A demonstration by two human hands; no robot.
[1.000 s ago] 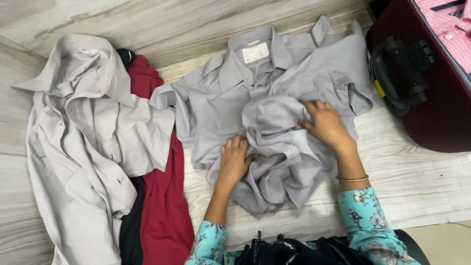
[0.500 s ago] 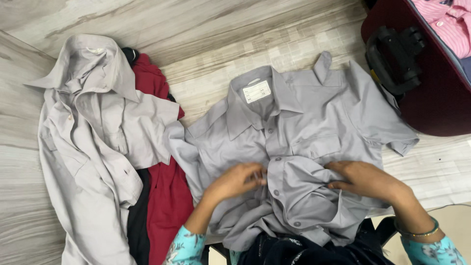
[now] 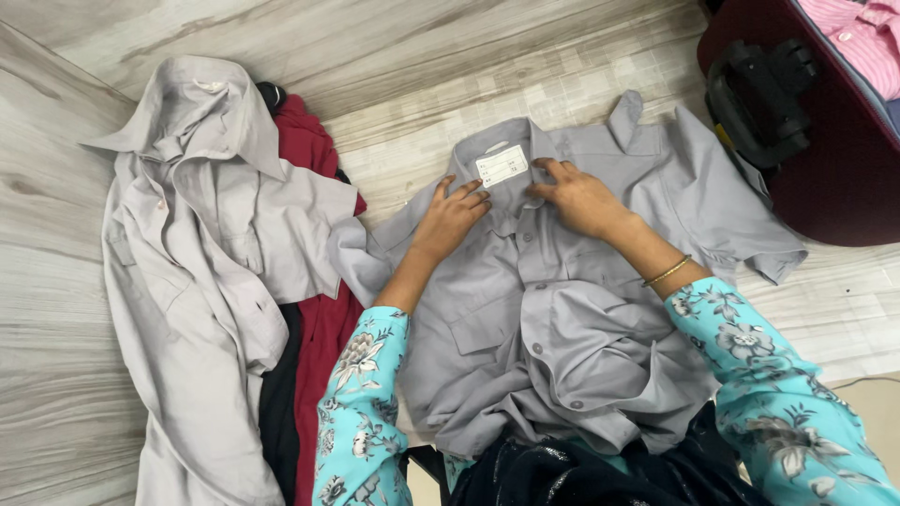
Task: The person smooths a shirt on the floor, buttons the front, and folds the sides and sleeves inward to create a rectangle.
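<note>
A grey short-sleeved shirt (image 3: 647, 197) lies front up on the pale wood-look floor, collar away from me, with a white label inside the neck. My left hand (image 3: 452, 215) rests flat on the left side of the collar, fingers spread. On the right side of the collar lies my right hand (image 3: 577, 195), also flat with fingers apart, a thin gold bangle on its wrist. The shirt's lower part is rumpled near my lap. Both arms wear turquoise floral sleeves.
A lighter grey shirt (image 3: 197, 244) lies crumpled at the left over a dark red garment (image 3: 323, 356) and a black one (image 3: 277, 412). A maroon suitcase (image 3: 825, 178) with a black handle sits at top right, holding a pink striped shirt (image 3: 862, 37).
Both hands moved from the bunched middle of the grey shirt up to its collar. The shirt front now lies more spread out than a second ago.
</note>
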